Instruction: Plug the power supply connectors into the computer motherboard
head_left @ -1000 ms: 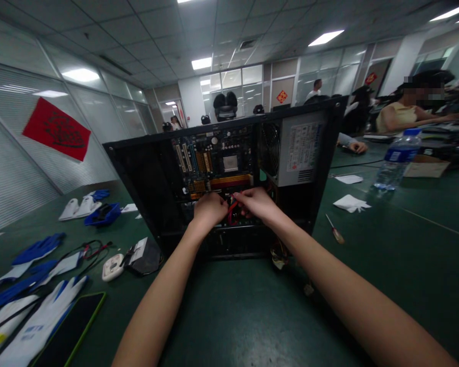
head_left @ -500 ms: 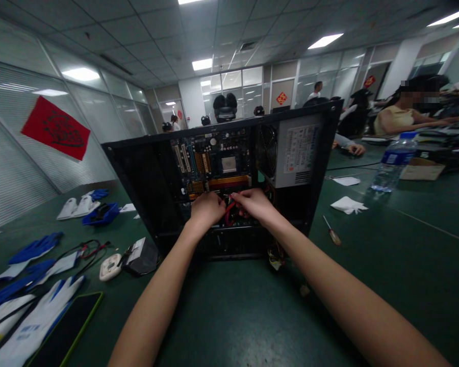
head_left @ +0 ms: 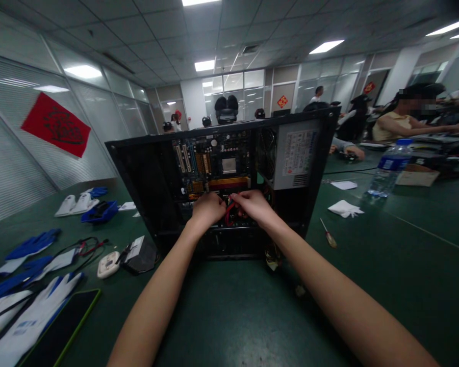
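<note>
An open black computer case (head_left: 137,168) stands on the green table in front of me. Inside it are a motherboard (head_left: 229,148) and, at the upper right, a grey power supply (head_left: 296,155). My right hand (head_left: 254,204) is closed in a pinch on a red cable (head_left: 229,216) low in the case. Beside it, my left hand (head_left: 209,209) has its fingers curled near the same cable, below the memory slots (head_left: 227,183); what lies between those fingertips is hidden. More wires (head_left: 272,257) hang out at the case's lower front edge.
To the left lie gloves (head_left: 42,311), a phone (head_left: 61,331), a black block-shaped part (head_left: 139,255), a white round case (head_left: 108,265) and a blue tray (head_left: 99,211). At right are a screwdriver (head_left: 329,234), tissue (head_left: 345,208) and a water bottle (head_left: 390,168). People sit beyond.
Both hands stay almost in the same place at the red cable. The whole view has shifted slightly; no object has clearly moved on the table.
</note>
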`<state>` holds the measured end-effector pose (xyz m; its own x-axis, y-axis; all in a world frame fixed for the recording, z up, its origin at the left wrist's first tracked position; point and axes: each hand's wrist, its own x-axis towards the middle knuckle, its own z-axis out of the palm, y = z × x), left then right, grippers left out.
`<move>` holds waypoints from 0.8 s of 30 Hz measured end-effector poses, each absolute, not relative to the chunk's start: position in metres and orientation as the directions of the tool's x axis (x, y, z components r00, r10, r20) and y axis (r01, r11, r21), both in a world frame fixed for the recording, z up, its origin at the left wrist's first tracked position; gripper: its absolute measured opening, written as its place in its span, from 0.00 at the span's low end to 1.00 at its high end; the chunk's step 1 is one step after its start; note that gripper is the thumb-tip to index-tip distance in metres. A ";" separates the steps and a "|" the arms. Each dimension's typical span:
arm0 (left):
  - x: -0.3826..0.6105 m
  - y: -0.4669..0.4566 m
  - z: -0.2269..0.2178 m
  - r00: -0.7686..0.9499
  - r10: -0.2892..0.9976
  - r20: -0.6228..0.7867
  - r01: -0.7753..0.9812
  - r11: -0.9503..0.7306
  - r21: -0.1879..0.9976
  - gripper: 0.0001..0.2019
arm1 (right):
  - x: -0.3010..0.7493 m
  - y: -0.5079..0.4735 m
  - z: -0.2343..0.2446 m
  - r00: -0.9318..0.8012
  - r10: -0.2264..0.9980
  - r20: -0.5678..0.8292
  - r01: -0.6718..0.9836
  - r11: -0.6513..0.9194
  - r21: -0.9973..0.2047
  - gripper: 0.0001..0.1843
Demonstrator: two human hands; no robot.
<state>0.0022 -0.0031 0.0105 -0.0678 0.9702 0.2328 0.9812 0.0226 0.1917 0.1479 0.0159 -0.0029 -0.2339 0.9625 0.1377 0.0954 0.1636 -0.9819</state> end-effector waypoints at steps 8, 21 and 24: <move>0.002 -0.005 0.014 -0.079 0.960 0.269 0.988 0.040 0.146 0.14 | 0.148 0.015 -0.003 -0.230 0.962 0.144 0.085 0.167 -0.982 0.18; 0.006 0.000 0.011 -0.065 0.969 0.239 0.985 0.025 0.169 0.15 | 0.148 0.018 -0.007 -0.241 0.958 0.155 0.132 0.190 -0.973 0.20; 0.004 0.001 0.013 -0.065 0.981 0.181 0.969 0.019 0.247 0.15 | 0.148 0.017 -0.005 -0.250 0.959 0.136 0.145 0.176 -0.974 0.20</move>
<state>0.0038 0.0011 0.0127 -0.0650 0.9814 0.1808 0.9687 0.0185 0.2474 0.1477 0.0169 -0.0053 -0.2504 0.9586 0.1355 0.1450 0.1755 -0.9737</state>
